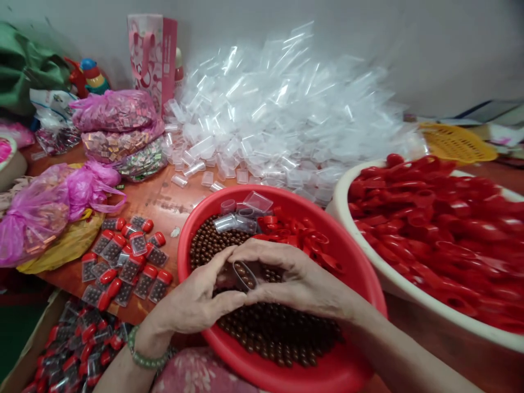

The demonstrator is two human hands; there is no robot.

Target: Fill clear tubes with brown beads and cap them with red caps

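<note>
My left hand (194,300) and my right hand (303,281) meet over a red basin (368,267). Between them they grip a small clear plastic container (244,275), its open oval end facing me with brown balls inside. Fingers hide most of its sides. Many loose, shiny brown balls (278,341) cover the basin's floor below. Several empty clear containers (237,221) lie at the basin's back, beside a heap of red plastic caps (301,234). A green bead bracelet (145,357) circles my left wrist.
Filled containers with red caps (133,259) lie on the table at left; more fill a carton (35,333) below. Clear containers (286,109) are piled behind. A white tub (344,202) of red caps stands right. Pink bags (117,112) and a paper bag (147,54) stand back left.
</note>
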